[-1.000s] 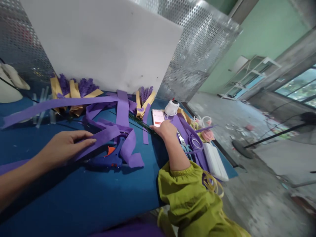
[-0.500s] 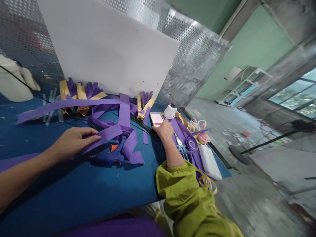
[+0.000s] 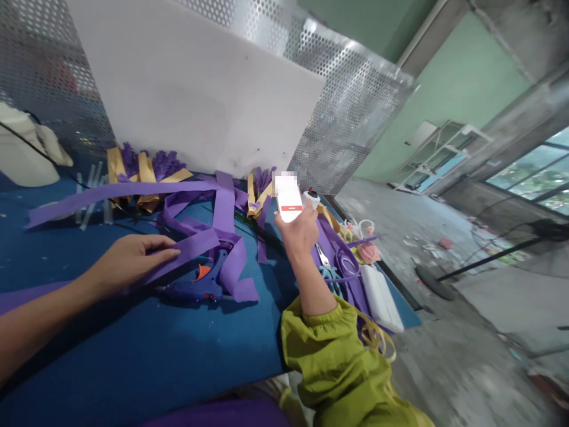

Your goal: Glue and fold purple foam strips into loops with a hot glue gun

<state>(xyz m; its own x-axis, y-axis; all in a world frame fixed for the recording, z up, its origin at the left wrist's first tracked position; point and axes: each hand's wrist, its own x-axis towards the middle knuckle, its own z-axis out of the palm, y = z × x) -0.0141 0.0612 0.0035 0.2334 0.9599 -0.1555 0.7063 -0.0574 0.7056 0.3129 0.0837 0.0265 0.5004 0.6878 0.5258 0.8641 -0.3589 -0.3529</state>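
My left hand (image 3: 141, 258) pinches a long purple ribbon (image 3: 195, 244) between thumb and fingers, over the left part of the table. Just beyond it lies a blue glue gun (image 3: 195, 287) with an orange trigger, partly covered by the ribbon. In my right hand (image 3: 300, 234) is a phone (image 3: 290, 201), tilted up with its screen lit white and a red bar low on it; the upper part is blurred out. More purple strips (image 3: 224, 204) lie tangled between the hands. Small lavender bunches in tan wrapping (image 3: 146, 172) rest at the back.
Right of my right arm are scissors (image 3: 323, 258), a roll of purple ribbon (image 3: 345, 260), a white pack (image 3: 381, 296) and a pink flower (image 3: 368, 251). Clear glue sticks (image 3: 91, 193) and a white jug (image 3: 22, 148) stand left. A white board (image 3: 200, 89) rises behind the blue table (image 3: 213, 344).
My right hand has lifted the phone off the table and tilted its screen toward me. My left hand stays on the ribbon, nearly unmoved.
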